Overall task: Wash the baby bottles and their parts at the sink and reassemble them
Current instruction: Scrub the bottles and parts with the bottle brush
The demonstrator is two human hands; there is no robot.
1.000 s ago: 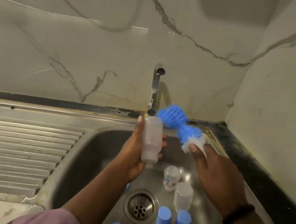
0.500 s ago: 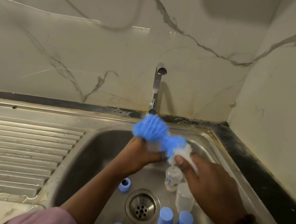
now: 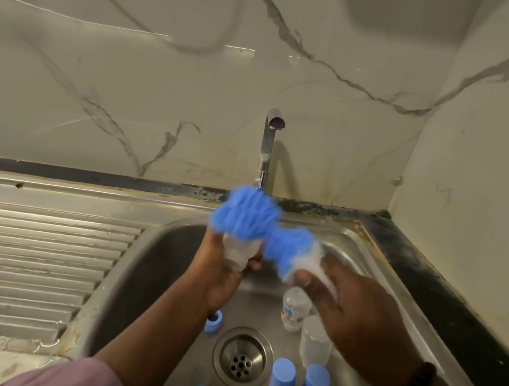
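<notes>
My left hand [image 3: 223, 271] grips a cloudy white baby bottle [image 3: 239, 254] over the steel sink [image 3: 145, 263]. A blue bristle brush [image 3: 250, 217] lies across the bottle's top, blurred, and my right hand [image 3: 356, 316] holds its white handle end. In the basin stand a printed clear bottle [image 3: 294, 310] and a plain cloudy bottle [image 3: 314, 343], partly behind my right hand. Two blue caps [image 3: 282, 381] stand near the drain [image 3: 242, 359]. Blue rings [image 3: 214, 320] lie left of the drain and at the bottom edge.
The tap [image 3: 267, 150] rises behind the sink, with no water visible. A ridged draining board [image 3: 35, 267] fills the left. A dark counter strip [image 3: 427, 274] and marble wall close off the right.
The brush went from beside the bottle to across its top. My left hand tilted and lowered the bottle, then raised it slightly. Both hands moved closer together.
</notes>
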